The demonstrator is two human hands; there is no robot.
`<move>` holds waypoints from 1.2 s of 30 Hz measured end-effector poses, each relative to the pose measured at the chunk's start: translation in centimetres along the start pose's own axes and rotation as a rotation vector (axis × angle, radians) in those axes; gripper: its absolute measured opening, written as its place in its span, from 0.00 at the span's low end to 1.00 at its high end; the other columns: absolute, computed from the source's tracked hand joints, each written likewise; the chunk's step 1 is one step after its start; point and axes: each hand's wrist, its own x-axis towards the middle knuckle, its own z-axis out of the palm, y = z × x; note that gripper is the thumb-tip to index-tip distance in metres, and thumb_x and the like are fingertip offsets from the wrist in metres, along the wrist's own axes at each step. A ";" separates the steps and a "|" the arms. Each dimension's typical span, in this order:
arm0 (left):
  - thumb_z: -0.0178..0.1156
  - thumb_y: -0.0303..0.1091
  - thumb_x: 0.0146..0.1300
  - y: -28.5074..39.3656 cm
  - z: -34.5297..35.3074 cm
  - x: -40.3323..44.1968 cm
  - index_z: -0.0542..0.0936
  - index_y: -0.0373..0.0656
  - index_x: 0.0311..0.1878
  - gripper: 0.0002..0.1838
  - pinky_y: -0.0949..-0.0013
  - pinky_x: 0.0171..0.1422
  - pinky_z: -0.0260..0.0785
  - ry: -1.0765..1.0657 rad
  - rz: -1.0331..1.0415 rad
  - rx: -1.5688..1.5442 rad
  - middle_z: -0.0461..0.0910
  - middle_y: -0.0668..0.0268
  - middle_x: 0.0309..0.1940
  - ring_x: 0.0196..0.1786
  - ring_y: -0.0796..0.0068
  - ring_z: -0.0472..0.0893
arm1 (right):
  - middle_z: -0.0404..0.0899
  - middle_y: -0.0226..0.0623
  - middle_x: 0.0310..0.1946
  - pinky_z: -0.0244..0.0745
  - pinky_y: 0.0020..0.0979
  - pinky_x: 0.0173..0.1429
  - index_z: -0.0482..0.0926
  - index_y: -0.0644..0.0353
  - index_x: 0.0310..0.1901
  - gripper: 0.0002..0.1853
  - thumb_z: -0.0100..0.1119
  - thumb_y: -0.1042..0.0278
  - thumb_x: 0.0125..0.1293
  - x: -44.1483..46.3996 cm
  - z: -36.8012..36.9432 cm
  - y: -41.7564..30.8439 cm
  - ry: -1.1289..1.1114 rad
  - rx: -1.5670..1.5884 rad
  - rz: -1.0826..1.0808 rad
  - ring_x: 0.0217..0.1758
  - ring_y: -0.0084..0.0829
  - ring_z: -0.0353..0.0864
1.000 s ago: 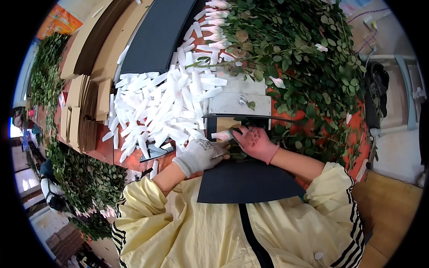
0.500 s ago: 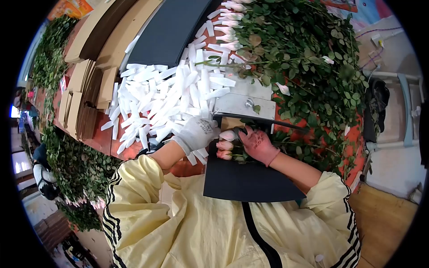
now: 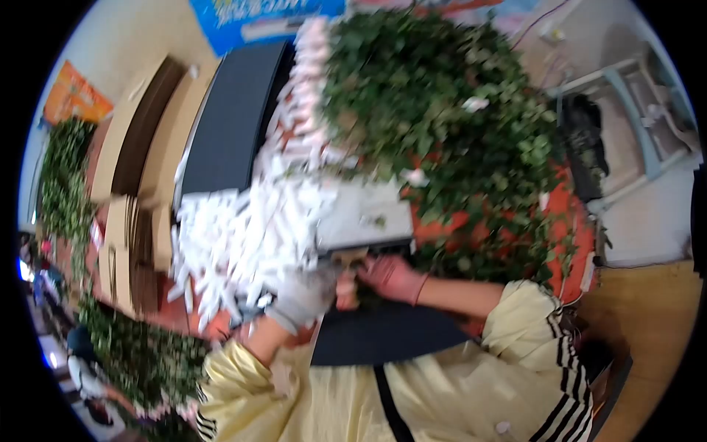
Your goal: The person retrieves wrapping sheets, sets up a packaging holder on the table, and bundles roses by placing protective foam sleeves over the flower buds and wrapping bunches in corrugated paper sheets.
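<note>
Motion blurs the view. My left hand (image 3: 300, 298), in a pale grey glove, is beside the pink rosebuds (image 3: 346, 291); its fingers are smeared. To their right, my right hand (image 3: 392, 280), in a pink glove, has its fingers bent close to the stems; whether it grips one is unclear. The rosebuds lie at the upper edge of a black sheet (image 3: 387, 333) in front of my body. Just beyond my hands stands a metal plate (image 3: 366, 217). White mesh sleeves (image 3: 247, 232) form a pile at its left.
Leafy rose stems (image 3: 434, 96) cover the right of the red table (image 3: 442, 227). Black sheets (image 3: 232, 121) and cardboard pieces (image 3: 132, 140) stand at the left. A chair (image 3: 637, 125) is at the far right. Another person (image 3: 88, 368) is at the lower left.
The whole view has shifted, and the scene sits lower. My left hand first moved left off the rosebuds, uncovering them. My right hand has stayed by the stems.
</note>
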 end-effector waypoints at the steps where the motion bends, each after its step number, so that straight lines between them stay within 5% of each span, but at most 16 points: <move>1: 0.41 0.30 0.68 -0.3 1.3 0.0 0.69 0.47 0.53 0.12 0.69 0.27 0.62 -0.090 -0.060 -0.015 0.63 0.71 0.19 0.21 0.76 0.63 | 0.74 0.40 0.28 0.68 0.32 0.25 0.72 0.62 0.40 0.14 0.47 0.70 0.51 -0.3 0.5 0.0 0.038 0.019 0.005 0.23 0.32 0.74; 2: 0.44 0.36 0.67 0.0 1.8 0.1 0.70 0.47 0.52 0.13 0.66 0.23 0.61 -0.167 -0.091 -0.035 0.67 0.68 0.18 0.18 0.72 0.66 | 0.75 0.42 0.29 0.68 0.33 0.26 0.73 0.62 0.41 0.15 0.48 0.69 0.51 -1.1 0.9 0.4 0.149 -0.166 -0.130 0.23 0.32 0.73; 4: 0.44 0.37 0.67 0.6 2.1 -0.6 0.70 0.47 0.52 0.13 0.65 0.22 0.61 -0.184 0.004 0.245 0.68 0.67 0.18 0.18 0.72 0.66 | 0.77 0.40 0.34 0.71 0.33 0.36 0.75 0.61 0.43 0.14 0.50 0.66 0.55 -0.8 -6.0 1.5 0.022 0.102 -0.179 0.33 0.33 0.77; 8: 0.45 0.39 0.67 1.7 2.5 -2.1 0.70 0.47 0.51 0.14 0.64 0.22 0.61 -0.107 0.434 1.373 0.69 0.66 0.19 0.17 0.71 0.67 | 0.79 0.36 0.39 0.70 0.34 0.49 0.76 0.57 0.45 0.16 0.53 0.62 0.56 5.6 -16.5 8.4 -0.004 0.878 -0.151 0.45 0.34 0.78; 11: 0.45 0.40 0.66 1.6 2.3 -1.9 0.70 0.47 0.51 0.14 0.64 0.21 0.60 -0.059 0.551 1.578 0.70 0.65 0.19 0.17 0.70 0.67 | 0.76 0.39 0.36 0.70 0.35 0.50 0.74 0.57 0.46 0.17 0.56 0.62 0.54 12.5 -11.1 13.4 0.396 0.286 0.029 0.34 0.37 0.78; 14: 0.45 0.41 0.66 1.3 1.9 -1.7 0.71 0.47 0.51 0.15 0.63 0.21 0.60 -0.026 0.613 1.654 0.70 0.65 0.20 0.17 0.69 0.67 | 0.75 0.37 0.35 0.68 0.34 0.49 0.73 0.58 0.38 0.13 0.53 0.59 0.54 16.5 -4.2 15.7 -0.148 -0.176 0.061 0.38 0.36 0.76; 22: 0.46 0.44 0.65 0.8 1.3 -1.4 0.71 0.46 0.51 0.16 0.61 0.20 0.60 0.037 0.869 1.863 0.73 0.62 0.20 0.16 0.67 0.69 | 0.70 0.32 0.29 0.62 0.31 0.46 0.70 0.52 0.31 0.06 0.45 0.63 0.57 15.8 1.4 17.5 0.217 -0.770 -0.033 0.40 0.31 0.69; 23: 0.46 0.44 0.65 0.8 1.5 -1.4 0.71 0.46 0.51 0.16 0.61 0.20 0.60 0.038 0.994 1.892 0.73 0.62 0.20 0.16 0.66 0.69 | 0.70 0.32 0.29 0.62 0.31 0.45 0.71 0.52 0.31 0.05 0.47 0.62 0.55 15.0 -3.9 17.0 0.282 -0.417 0.008 0.39 0.31 0.70; 25: 0.47 0.45 0.65 0.7 1.7 -1.2 0.71 0.46 0.50 0.17 0.61 0.19 0.60 0.041 1.129 1.918 0.73 0.61 0.21 0.16 0.66 0.69 | 0.71 0.31 0.30 0.64 0.33 0.44 0.74 0.51 0.32 0.10 0.54 0.59 0.48 14.4 -11.5 17.6 0.245 -0.348 0.194 0.38 0.32 0.72; 26: 0.47 0.46 0.64 0.7 1.7 -1.3 0.71 0.46 0.50 0.18 0.60 0.19 0.60 0.025 1.009 1.893 0.74 0.60 0.22 0.16 0.65 0.70 | 0.73 0.34 0.31 0.67 0.34 0.44 0.74 0.51 0.33 0.12 0.56 0.58 0.46 14.2 -15.1 19.0 0.218 -0.191 0.304 0.39 0.32 0.73; 27: 0.47 0.48 0.64 0.7 1.7 -1.3 0.72 0.46 0.50 0.19 0.60 0.19 0.60 0.017 0.892 1.866 0.75 0.59 0.23 0.16 0.63 0.70 | 0.74 0.35 0.30 0.70 0.36 0.43 0.75 0.53 0.32 0.12 0.56 0.58 0.46 12.8 -17.0 20.6 0.644 -0.161 0.317 0.38 0.34 0.74; 29: 0.48 0.51 0.62 0.7 1.5 -1.1 0.72 0.45 0.49 0.21 0.59 0.19 0.60 -0.012 0.663 1.798 0.77 0.56 0.25 0.16 0.61 0.72 | 0.75 0.40 0.40 0.68 0.37 0.54 0.76 0.56 0.41 0.19 0.56 0.55 0.49 8.8 -23.1 23.9 0.821 0.152 0.538 0.46 0.41 0.74; 30: 0.48 0.51 0.62 0.6 1.3 -0.9 0.73 0.45 0.49 0.21 0.58 0.21 0.62 -0.010 0.663 1.841 0.77 0.56 0.26 0.18 0.60 0.73 | 0.78 0.36 0.35 0.72 0.30 0.46 0.78 0.59 0.40 0.14 0.60 0.64 0.51 6.3 -25.1 25.4 1.100 0.395 0.698 0.39 0.27 0.76; 32: 0.48 0.51 0.62 0.4 0.9 -1.0 0.73 0.45 0.48 0.21 0.57 0.22 0.64 0.016 0.657 1.873 0.78 0.55 0.27 0.19 0.58 0.74 | 0.77 0.34 0.35 0.72 0.29 0.43 0.77 0.64 0.38 0.08 0.52 0.70 0.61 0.0 -30.9 26.2 1.353 0.511 0.604 0.38 0.24 0.75; 34: 0.48 0.50 0.62 0.6 1.0 -0.9 0.73 0.45 0.49 0.21 0.55 0.27 0.68 0.001 0.588 1.961 0.79 0.54 0.30 0.24 0.56 0.77 | 0.75 0.33 0.39 0.72 0.28 0.42 0.74 0.60 0.46 0.11 0.48 0.71 0.64 -6.7 -30.8 30.6 1.645 1.240 0.271 0.38 0.27 0.75; 36: 0.48 0.50 0.62 1.1 1.7 -1.6 0.73 0.45 0.50 0.21 0.55 0.30 0.68 -0.011 0.616 1.906 0.79 0.55 0.33 0.26 0.55 0.78 | 0.77 0.38 0.43 0.71 0.31 0.49 0.74 0.62 0.51 0.17 0.50 0.68 0.60 -14.4 -25.7 35.8 1.649 1.298 0.489 0.46 0.31 0.76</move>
